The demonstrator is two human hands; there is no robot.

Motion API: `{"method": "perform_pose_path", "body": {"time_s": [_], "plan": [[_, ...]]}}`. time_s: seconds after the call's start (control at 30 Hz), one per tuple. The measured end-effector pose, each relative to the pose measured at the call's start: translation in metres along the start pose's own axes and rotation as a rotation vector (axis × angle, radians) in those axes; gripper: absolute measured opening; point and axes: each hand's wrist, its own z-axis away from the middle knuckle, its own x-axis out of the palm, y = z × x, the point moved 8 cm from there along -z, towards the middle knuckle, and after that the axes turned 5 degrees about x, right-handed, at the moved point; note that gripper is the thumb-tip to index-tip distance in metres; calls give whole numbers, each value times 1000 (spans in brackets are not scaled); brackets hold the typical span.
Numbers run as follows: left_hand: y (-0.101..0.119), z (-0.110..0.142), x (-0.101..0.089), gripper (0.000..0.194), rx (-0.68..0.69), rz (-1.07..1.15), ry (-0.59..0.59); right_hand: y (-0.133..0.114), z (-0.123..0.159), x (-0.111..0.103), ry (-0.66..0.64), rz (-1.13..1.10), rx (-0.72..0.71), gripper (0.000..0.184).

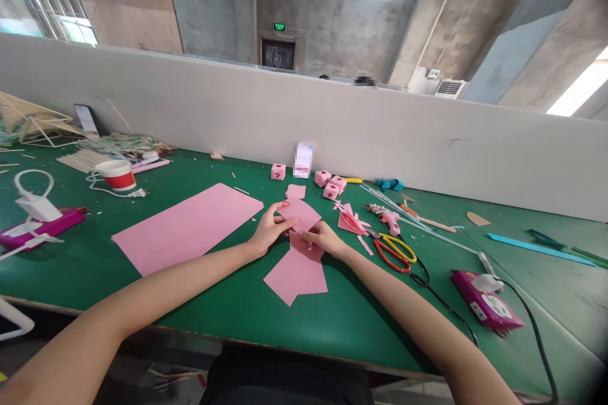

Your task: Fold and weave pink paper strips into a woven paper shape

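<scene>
Both my hands meet over a cut piece of pink paper (298, 272) lying on the green table (228, 304). My left hand (268, 229) pinches the raised upper flap of that paper with fingers closed. My right hand (324, 238) grips the paper's fold from the right, fingers closed on it. A large pink sheet (187, 226) lies flat to the left of my hands. Yellow-and-red scissors (395, 250) lie just right of my right hand.
Several small pink paper cubes (331, 184) and pink scraps (351, 221) sit behind my hands. A pink glue gun (388, 218), a power strip (487, 302) with a black cord, a red-banded cup (116, 174) and wooden sticks (83, 158) lie around. A white partition (380, 133) borders the table.
</scene>
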Motion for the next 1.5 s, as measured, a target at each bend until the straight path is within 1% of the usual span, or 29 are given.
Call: {"method": "perform_pose_path", "body": {"time_s": [0.1,0.23,0.3,0.4,0.63,0.73,1.0,1.27,1.37,1.5], "plan": [[1,0,-2,65,22,0,30,4,-2,-1,11,-8,4,48],[3,-1,-7,60,26,30,101,9,-5,-6,68,-97,2,45],[3,-2,-9,59,26,54,126,11,-6,-7,69,-135,11,45],[2,-2,-10,60,14,57,125,13,-7,-8,87,-155,5,44],[4,-2,-9,60,17,18,128,14,-5,-21,261,-207,-36,48],[4,-1,-7,58,7,21,119,15,-5,-24,305,-214,-31,49],[0,-3,-6,50,5,37,87,17,-5,-27,324,-237,-30,46],[0,-3,-5,49,29,33,68,18,-5,-28,338,-247,-14,47],[2,-2,-4,51,27,32,66,18,-5,-29,339,-243,-10,48],[6,-1,-6,61,38,2,95,15,-4,-27,311,-208,-35,47]]}}
